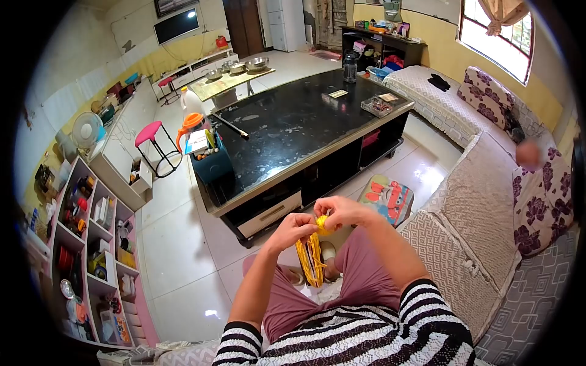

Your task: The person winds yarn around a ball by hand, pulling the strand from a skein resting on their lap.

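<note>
In the head view, my left hand (295, 230) and my right hand (343, 213) are close together above my lap. Between them is a small wound yellow bundle of strands (321, 226), pinched by the fingers of both hands. Longer yellow strands (312, 262) hang below my hands, between my knees, in a loose looped length. Whether these join the wound part is hidden by my fingers. The exact material is too small to make out.
A black-topped low table (281, 122) stands ahead, with a teal caddy (210, 160) on its near left corner. A cartoon-printed stool (386, 198) is beside my right knee. Sofa cushions (458, 238) lie to the right, and a pink-edged shelf (91, 244) to the left.
</note>
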`<state>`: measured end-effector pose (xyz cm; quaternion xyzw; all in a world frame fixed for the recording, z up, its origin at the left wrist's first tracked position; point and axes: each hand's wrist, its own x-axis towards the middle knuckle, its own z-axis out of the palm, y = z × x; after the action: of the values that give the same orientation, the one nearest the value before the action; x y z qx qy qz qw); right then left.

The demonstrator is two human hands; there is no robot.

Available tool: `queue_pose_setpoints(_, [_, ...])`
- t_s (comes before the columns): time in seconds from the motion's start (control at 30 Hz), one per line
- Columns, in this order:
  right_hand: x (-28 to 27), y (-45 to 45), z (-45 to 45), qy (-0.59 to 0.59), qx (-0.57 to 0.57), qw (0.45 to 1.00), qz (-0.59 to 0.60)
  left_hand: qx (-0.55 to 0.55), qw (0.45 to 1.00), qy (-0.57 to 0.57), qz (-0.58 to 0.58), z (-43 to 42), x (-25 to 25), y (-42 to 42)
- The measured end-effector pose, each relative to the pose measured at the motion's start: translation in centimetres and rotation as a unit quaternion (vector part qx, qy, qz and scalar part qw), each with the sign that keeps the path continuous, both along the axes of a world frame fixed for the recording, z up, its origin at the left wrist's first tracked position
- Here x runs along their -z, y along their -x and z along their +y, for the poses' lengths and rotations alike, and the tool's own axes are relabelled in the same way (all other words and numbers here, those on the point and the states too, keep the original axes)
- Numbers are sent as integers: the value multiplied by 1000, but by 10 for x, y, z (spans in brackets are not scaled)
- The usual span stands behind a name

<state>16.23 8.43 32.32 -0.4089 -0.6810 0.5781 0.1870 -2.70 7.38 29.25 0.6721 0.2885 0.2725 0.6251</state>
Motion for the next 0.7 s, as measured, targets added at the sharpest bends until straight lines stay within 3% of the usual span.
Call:
queue_pose_setpoints(0.17, [32,-14,-16,114,-122,984,62,6,994,72,-87,-11,47,-7])
queue_pose_setpoints(0.23, [48,-24,-25,221,-118,915,317,29,990,108,-86,-22,65,-9])
queue_pose_setpoints(0.27, [49,-27,-29,225,-118,914,317,30,985,137,-97,-26,81,-11])
queue_pose_setpoints(0.33, [46,-34,-41,250,-90,842,469,4,980,175,-92,-42,99,-24])
queue_pose_setpoints(0.5, [40,-42,-56,220,-62,798,558,43,995,78,40,-65,189,-46])
queue_pose_setpoints(0.6, [40,-46,-59,204,-57,786,581,79,986,76,124,-68,184,-50])
queue_pose_setpoints(0.63, [37,-49,-60,205,-56,786,581,70,987,118,86,-68,180,-52])
queue_pose_setpoints(0.7, [29,-53,-63,190,-62,725,659,76,983,164,27,-69,160,-54])
